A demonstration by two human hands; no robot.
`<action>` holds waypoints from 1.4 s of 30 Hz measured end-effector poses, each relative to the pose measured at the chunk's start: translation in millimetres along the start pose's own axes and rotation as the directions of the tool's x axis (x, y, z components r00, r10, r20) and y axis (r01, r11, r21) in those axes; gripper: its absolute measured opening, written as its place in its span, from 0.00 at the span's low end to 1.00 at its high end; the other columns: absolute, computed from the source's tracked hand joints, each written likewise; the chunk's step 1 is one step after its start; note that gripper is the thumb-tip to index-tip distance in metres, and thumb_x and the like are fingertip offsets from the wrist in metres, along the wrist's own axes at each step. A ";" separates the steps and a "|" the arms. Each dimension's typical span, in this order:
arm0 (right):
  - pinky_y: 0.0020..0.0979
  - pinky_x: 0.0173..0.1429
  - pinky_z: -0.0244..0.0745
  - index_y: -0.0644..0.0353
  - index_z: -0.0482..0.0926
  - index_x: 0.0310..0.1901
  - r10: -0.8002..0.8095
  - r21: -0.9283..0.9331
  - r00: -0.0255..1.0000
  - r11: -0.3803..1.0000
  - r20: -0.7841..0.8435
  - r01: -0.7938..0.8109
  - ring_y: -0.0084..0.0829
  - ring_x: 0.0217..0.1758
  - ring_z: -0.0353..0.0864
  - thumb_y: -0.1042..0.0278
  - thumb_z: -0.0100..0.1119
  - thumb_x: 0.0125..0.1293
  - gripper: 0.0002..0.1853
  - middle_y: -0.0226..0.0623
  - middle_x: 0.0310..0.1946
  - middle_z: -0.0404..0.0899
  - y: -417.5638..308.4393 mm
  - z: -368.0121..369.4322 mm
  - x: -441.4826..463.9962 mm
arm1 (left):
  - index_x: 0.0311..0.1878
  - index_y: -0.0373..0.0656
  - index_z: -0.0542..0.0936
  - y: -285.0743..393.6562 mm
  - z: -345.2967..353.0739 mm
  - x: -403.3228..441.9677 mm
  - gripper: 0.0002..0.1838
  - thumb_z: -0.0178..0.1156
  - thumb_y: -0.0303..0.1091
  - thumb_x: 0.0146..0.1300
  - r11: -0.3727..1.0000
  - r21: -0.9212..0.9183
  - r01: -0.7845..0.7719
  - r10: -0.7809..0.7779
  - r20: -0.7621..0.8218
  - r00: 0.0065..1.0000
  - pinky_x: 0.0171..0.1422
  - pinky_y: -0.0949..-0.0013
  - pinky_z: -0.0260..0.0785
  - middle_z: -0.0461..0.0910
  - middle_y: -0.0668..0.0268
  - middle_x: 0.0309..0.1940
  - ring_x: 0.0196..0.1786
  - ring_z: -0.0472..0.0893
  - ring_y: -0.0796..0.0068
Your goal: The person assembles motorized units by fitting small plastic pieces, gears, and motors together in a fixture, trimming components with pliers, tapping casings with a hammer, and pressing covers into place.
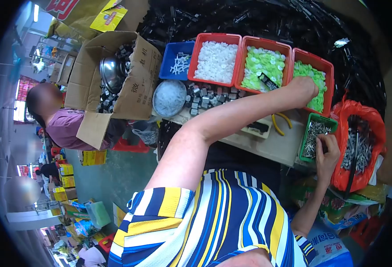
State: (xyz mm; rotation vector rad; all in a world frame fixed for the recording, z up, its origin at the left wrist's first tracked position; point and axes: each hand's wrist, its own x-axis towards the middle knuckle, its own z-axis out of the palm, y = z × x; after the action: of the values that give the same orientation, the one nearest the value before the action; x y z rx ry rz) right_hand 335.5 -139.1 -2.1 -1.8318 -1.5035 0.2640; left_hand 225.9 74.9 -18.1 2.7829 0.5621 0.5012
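Note:
My left hand (304,91) reaches over the front edge of the right-hand red bin (331,82), among light green plastic pieces (309,70). Its fingers look curled; the fingertips are hidden. My right hand (329,155) is at the small green bin (303,147), which holds thin shiny metal parts (316,132). Thumb and forefinger come together at these parts, and I cannot make out what lies between them. In the middle red bin, a small black object (267,81) sits on green and white pieces (259,62).
A red bin (197,55) holds white pieces; beside it are a blue bin (164,66) and a clear bowl (169,98). Small metal blocks (205,99) and yellow-handled pliers (282,123) lie nearby. A red bag (378,124) stands right, a cardboard box (136,82) left. Someone in purple (67,127) sits beyond.

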 end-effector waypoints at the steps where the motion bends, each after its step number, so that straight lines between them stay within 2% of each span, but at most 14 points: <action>1: 0.32 0.42 0.72 0.68 0.78 0.37 0.005 0.041 1.000 0.999 -0.021 -0.004 0.37 0.35 0.77 0.81 0.61 0.61 0.03 0.42 0.31 0.74 -2.8 -0.4 0.2 | 0.27 0.40 0.82 -1.3 -3.2 2.5 0.04 0.62 0.27 0.47 1.000 0.000 -0.009 0.009 -0.005 1.000 0.39 0.50 0.75 0.81 0.50 0.26 0.34 0.82 0.46; 4: 0.28 0.42 0.72 0.68 0.79 0.37 0.021 0.107 0.995 0.994 -0.094 -0.011 0.32 0.35 0.78 0.83 0.60 0.60 0.04 0.39 0.32 0.75 -9.0 -3.5 -3.4 | 0.32 0.39 0.85 2.1 -15.8 3.6 0.07 0.67 0.32 0.52 0.983 -0.145 0.110 -0.103 0.057 0.993 0.40 0.54 0.75 0.83 0.51 0.29 0.35 0.83 0.49; 5: 0.28 0.42 0.73 0.68 0.79 0.36 0.031 0.125 0.993 0.992 -0.118 -0.016 0.32 0.35 0.78 0.84 0.60 0.60 0.04 0.39 0.32 0.75 -14.6 -4.8 -2.5 | 0.34 0.38 0.85 6.2 -29.8 -4.2 0.08 0.67 0.33 0.55 0.943 -0.320 0.092 -0.110 -0.039 0.993 0.41 0.59 0.75 0.83 0.52 0.28 0.35 0.84 0.56; 6: 0.28 0.43 0.73 0.68 0.78 0.36 0.014 0.135 0.985 0.991 -0.174 0.009 0.31 0.36 0.78 0.85 0.60 0.59 0.04 0.39 0.33 0.76 -22.2 -4.6 -0.7 | 0.36 0.36 0.85 9.5 -49.7 -12.1 0.09 0.67 0.33 0.58 0.852 -0.514 0.103 -0.129 -0.016 0.992 0.41 0.64 0.75 0.83 0.55 0.29 0.35 0.84 0.64; 8: 0.28 0.44 0.73 0.68 0.78 0.35 0.016 0.207 0.973 0.978 -0.230 0.033 0.29 0.38 0.79 0.85 0.60 0.59 0.04 0.37 0.33 0.78 -38.5 -2.3 4.1 | 0.40 0.38 0.84 19.4 -83.8 -35.1 0.10 0.66 0.35 0.63 0.602 -0.752 0.268 -0.267 0.127 0.955 0.41 0.74 0.71 0.82 0.67 0.31 0.36 0.79 0.79; 10: 0.26 0.44 0.74 0.67 0.79 0.36 0.093 0.362 0.968 0.932 -0.232 -0.003 0.26 0.38 0.80 0.85 0.59 0.60 0.04 0.36 0.33 0.79 -47.8 7.0 7.7 | 0.41 0.40 0.83 27.7 -103.5 -62.0 0.08 0.64 0.35 0.66 0.217 -0.903 0.371 -0.382 0.271 0.884 0.41 0.77 0.67 0.80 0.71 0.33 0.36 0.76 0.82; 12: 0.24 0.45 0.75 0.67 0.79 0.37 0.085 0.541 0.969 0.839 -0.233 0.057 0.23 0.38 0.81 0.84 0.58 0.62 0.04 0.35 0.34 0.80 -67.5 19.5 17.2 | 0.43 0.40 0.81 22.0 -97.3 -90.5 0.07 0.64 0.33 0.67 -0.302 -0.908 0.292 -0.347 0.389 0.853 0.43 0.76 0.70 0.81 0.70 0.34 0.37 0.78 0.82; 16: 0.25 0.47 0.78 0.67 0.80 0.39 -0.052 0.606 0.978 0.778 -0.203 0.167 0.24 0.40 0.84 0.84 0.62 0.60 0.06 0.37 0.38 0.82 -114.9 51.7 35.4 | 0.44 0.41 0.80 19.5 -86.6 -144.4 0.07 0.62 0.33 0.68 -0.570 -0.807 0.154 -0.388 0.430 0.815 0.45 0.75 0.71 0.82 0.69 0.35 0.38 0.80 0.80; 25: 0.27 0.45 0.79 0.66 0.80 0.38 -0.207 0.487 0.969 0.837 -0.137 0.248 0.27 0.39 0.84 0.84 0.64 0.59 0.07 0.38 0.36 0.82 -145.5 77.8 42.6 | 0.44 0.41 0.81 6.4 -95.4 -181.2 0.06 0.63 0.31 0.67 -0.599 -0.798 0.058 -0.387 0.352 0.852 0.47 0.75 0.73 0.82 0.69 0.36 0.39 0.80 0.79; 30: 0.29 0.43 0.78 0.67 0.81 0.38 -0.288 0.390 0.950 0.866 -0.121 0.313 0.31 0.37 0.84 0.84 0.66 0.56 0.08 0.40 0.33 0.82 -151.9 79.5 43.6 | 0.45 0.40 0.81 1.8 -96.4 -188.2 0.07 0.63 0.31 0.67 -0.568 -0.820 0.075 -0.378 0.341 0.861 0.46 0.75 0.72 0.82 0.69 0.36 0.38 0.80 0.79; 34: 0.28 0.43 0.77 0.66 0.81 0.38 -0.303 0.391 0.948 0.865 -0.094 0.315 0.29 0.38 0.84 0.82 0.66 0.57 0.07 0.39 0.34 0.82 -147.0 79.3 41.1 | 0.44 0.40 0.81 2.6 -99.7 -188.6 0.07 0.64 0.31 0.67 -0.561 -0.819 0.121 -0.365 0.376 0.852 0.45 0.75 0.71 0.81 0.69 0.35 0.38 0.80 0.80; 36: 0.27 0.43 0.76 0.66 0.81 0.39 -0.175 0.552 0.984 0.821 0.004 0.144 0.26 0.39 0.83 0.79 0.65 0.61 0.06 0.38 0.35 0.83 -144.4 78.0 37.7 | 0.44 0.39 0.81 1.2 -98.8 -189.6 0.07 0.64 0.30 0.66 -0.537 -0.832 0.141 -0.355 0.375 0.856 0.45 0.76 0.71 0.81 0.69 0.35 0.38 0.80 0.80; 37: 0.26 0.44 0.76 0.67 0.81 0.41 -0.018 0.662 0.998 0.749 0.061 -0.027 0.23 0.39 0.82 0.76 0.63 0.64 0.07 0.37 0.35 0.83 -142.9 80.9 33.3 | 0.44 0.39 0.81 -0.3 -98.4 -189.5 0.07 0.64 0.30 0.66 -0.511 -0.846 0.155 -0.345 0.367 0.864 0.44 0.76 0.71 0.81 0.69 0.35 0.38 0.79 0.80; 42: 0.25 0.43 0.75 0.66 0.82 0.43 -0.051 0.680 0.982 0.728 0.183 -0.089 0.22 0.40 0.82 0.74 0.63 0.64 0.08 0.34 0.35 0.83 -125.6 80.9 34.3 | 0.45 0.40 0.80 0.6 -95.2 -191.1 0.08 0.65 0.31 0.66 -0.391 -0.896 0.209 -0.355 0.357 0.864 0.47 0.75 0.72 0.82 0.70 0.37 0.39 0.80 0.81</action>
State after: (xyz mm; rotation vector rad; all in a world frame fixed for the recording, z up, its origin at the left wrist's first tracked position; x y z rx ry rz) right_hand 203.0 -69.9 32.0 -1.2315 -1.2596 0.9064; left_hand 24.4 12.3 15.0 0.7671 0.4628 0.5429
